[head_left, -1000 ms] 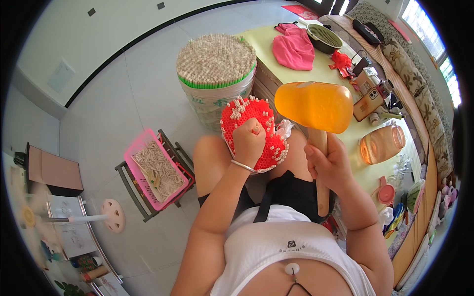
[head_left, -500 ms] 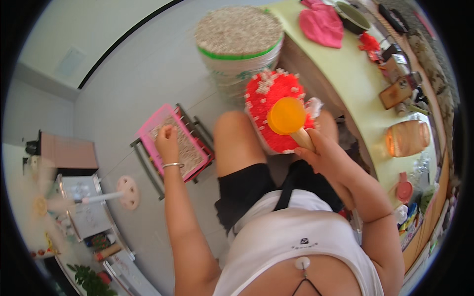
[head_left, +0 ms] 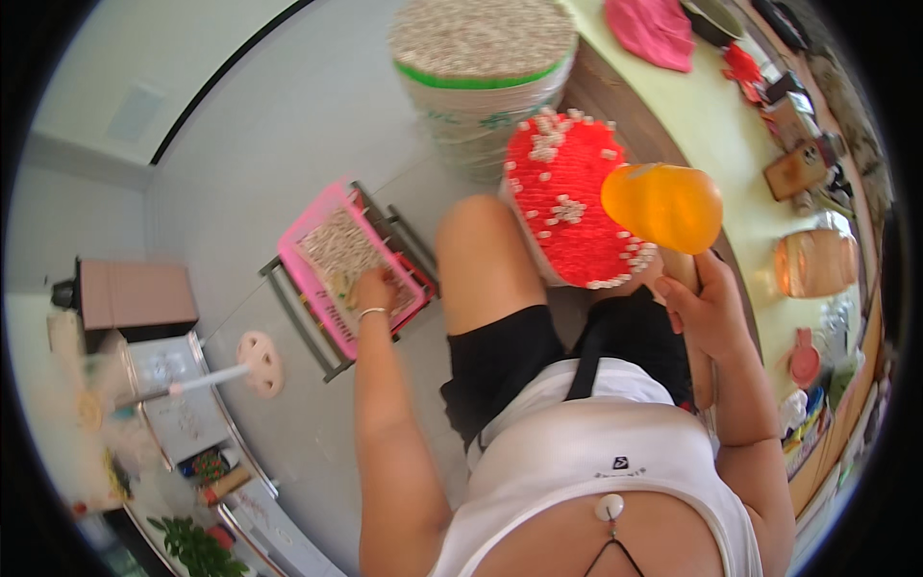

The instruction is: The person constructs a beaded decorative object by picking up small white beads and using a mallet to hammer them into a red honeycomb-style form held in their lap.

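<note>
My right hand (head_left: 709,306) grips the wooden handle of a mallet with a rounded, see-through orange head (head_left: 663,205). The mallet is raised just right of a red, tightly packed bundle (head_left: 558,236) with small white pieces dotted over its top and along its edge. This bundle stands between my knees; I cannot make out what it is made of. Off to the left, my left hand (head_left: 377,291) reaches down into a pink basket (head_left: 310,204) of small beige pieces (head_left: 336,245). Its fingertips are hidden among them.
A big wrapped tub (head_left: 481,115) with a green rim, full of beige pieces, stands ahead. The pale table (head_left: 740,159) curves along my right, bearing a pink cloth (head_left: 649,34), a phone (head_left: 800,169) and a jar (head_left: 817,263). A grey stand holds the basket.
My left hand has come down from above the basket into the beige pieces. My right hand has swung the mallet from over the red bundle to its right, and its head has tilted.
</note>
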The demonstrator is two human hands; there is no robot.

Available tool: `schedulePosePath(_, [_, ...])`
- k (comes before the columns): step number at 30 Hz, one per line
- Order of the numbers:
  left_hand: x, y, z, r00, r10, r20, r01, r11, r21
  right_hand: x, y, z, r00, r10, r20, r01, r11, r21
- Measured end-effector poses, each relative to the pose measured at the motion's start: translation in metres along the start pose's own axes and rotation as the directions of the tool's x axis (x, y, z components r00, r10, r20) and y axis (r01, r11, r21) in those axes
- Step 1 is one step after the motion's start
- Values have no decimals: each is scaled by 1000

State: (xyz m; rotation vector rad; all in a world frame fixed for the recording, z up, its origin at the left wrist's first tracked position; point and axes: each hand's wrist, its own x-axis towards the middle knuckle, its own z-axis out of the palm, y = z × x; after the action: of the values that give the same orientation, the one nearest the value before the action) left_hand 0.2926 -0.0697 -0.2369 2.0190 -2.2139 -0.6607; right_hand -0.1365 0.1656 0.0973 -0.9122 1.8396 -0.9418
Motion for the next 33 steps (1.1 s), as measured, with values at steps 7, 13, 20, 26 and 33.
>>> schedulePosePath(7, [-18,10,-12,991,-63,-115,61,998,-25,-9,24,-24,995,87,-50,-85,995,42])
schedulePosePath(13, [-73,199,-108,919,-48,-392,-305,541,-784,-6,46,-29,994,113,-4,-112,989,94])
schedulePosePath(20, [-109,355,-97,573,659,-488,-817,511,-269,-9,44,-30,993,104,62,-114,973,200])
schedulePosePath(26, [-106,373,-80,532,753,-386,-840,528,-127,-15,58,-41,997,58,53,-68,971,228])
schedulePosePath(33, [-114,386,-85,368,879,-305,-899,420,126,-15,64,-37,992,60,111,-82,975,206])
